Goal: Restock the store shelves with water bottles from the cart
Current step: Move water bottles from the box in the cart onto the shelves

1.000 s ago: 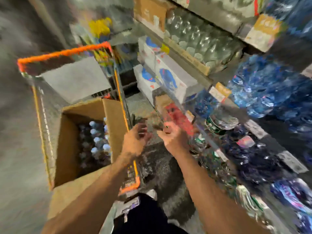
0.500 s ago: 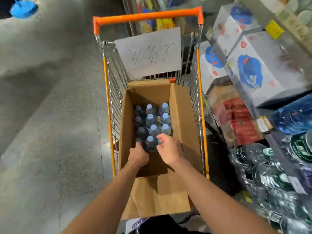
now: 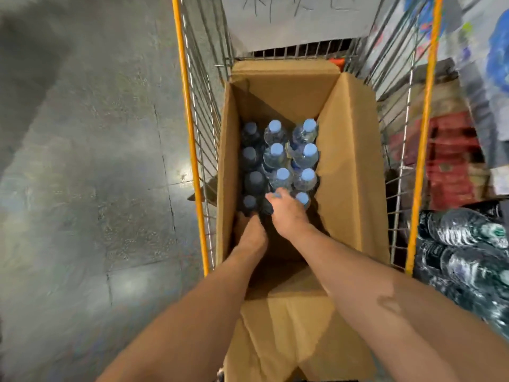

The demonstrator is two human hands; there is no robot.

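Both your hands are down inside the cardboard box (image 3: 355, 166) sitting in the wire cart (image 3: 192, 111), where the water bottles (image 3: 286, 158) stand upright in rows with light blue caps. Your right hand (image 3: 286, 213) has its fingers curled over the top of the nearest middle bottle. Your left hand (image 3: 252, 232) is low in shadow by the near left bottle, so can't tell its grip.

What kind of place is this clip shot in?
Most likely a shop aisle: a wire cart holds a box of water bottles, and shelved bottles lie at right.
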